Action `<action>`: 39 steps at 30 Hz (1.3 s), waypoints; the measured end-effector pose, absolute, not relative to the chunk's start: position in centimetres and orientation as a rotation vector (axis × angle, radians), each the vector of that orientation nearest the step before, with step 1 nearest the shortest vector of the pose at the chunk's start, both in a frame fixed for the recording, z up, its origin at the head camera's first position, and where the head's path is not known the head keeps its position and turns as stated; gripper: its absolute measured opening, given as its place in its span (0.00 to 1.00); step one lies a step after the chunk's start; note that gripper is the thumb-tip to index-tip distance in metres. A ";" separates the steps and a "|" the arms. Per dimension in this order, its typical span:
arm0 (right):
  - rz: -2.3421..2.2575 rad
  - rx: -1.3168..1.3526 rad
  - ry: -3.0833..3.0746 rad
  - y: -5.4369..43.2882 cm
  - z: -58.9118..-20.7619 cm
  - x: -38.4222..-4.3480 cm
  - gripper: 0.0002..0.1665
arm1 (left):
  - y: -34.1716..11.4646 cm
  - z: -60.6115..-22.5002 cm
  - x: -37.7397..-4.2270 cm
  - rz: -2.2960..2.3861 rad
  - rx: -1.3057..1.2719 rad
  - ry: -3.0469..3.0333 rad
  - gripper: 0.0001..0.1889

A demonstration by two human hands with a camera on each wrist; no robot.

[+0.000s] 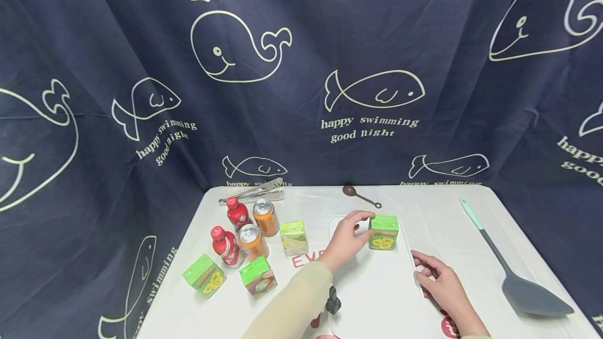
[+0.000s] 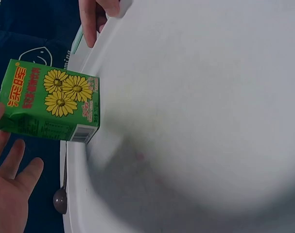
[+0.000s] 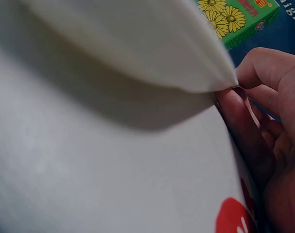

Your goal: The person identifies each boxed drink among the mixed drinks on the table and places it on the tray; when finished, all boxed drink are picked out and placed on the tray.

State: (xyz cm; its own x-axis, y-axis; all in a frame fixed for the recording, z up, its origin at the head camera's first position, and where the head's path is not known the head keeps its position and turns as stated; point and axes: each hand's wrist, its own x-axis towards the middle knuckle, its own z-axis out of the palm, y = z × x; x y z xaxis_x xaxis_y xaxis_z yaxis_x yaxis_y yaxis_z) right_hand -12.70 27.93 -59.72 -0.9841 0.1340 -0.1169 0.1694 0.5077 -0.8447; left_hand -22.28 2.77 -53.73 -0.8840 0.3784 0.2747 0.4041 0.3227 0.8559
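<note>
the left hand point(image 1: 346, 240) has its fingers pinching the green carton point(image 1: 383, 233) near its top, at the white tray's point(image 1: 381, 292) far right corner; the right hand point(image 1: 442, 280) pinches the rim. probably light, smooth, dentable card: grip opposite upper sides gently.

Dark cloth point(image 1: 301, 143): lit evenly beyond left fingers point(image 2: 13, 159); prints stretched toward head view's side edges.
Tabletop point(image 1: 440, 216): bright, near-white around fingers; shadows faint, soft. Light diffuse, direction unclear.
Green box point(image 2: 55, 102): lettering crisp beside left fingers, left wrist view.
Tray point(image 2: 210, 97): greyish; soft shadow beyond box from left fingers, broad blurry darkening farther out.
Tray lip point(image 3: 191, 80): deep soft-edged shadow underneath, reaching right fingers point(image 3: 238, 109); blurred away from them. Right wrist view dimmer overall.
</note>
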 end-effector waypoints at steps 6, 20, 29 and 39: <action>-1.560 0.261 2.675 27.9 -59.8 -12.7 0.36 | 1.5 -53.4 -22.0 -1.521 -0.798 -2.581 0.20; -1.565 0.255 2.672 27.9 -59.8 -12.7 0.36 | -1.5 -52.0 -20.5 -1.086 -1.011 -2.606 0.19; -1.544 0.251 2.684 28.0 -60.2 -12.8 0.36 | -4.1 -50.8 -19.7 -0.625 -1.112 -2.619 0.21; -1.519 0.242 2.708 28.0 -60.2 -12.8 0.36 | -7.5 -50.7 -18.3 -0.482 -1.116 -2.613 0.22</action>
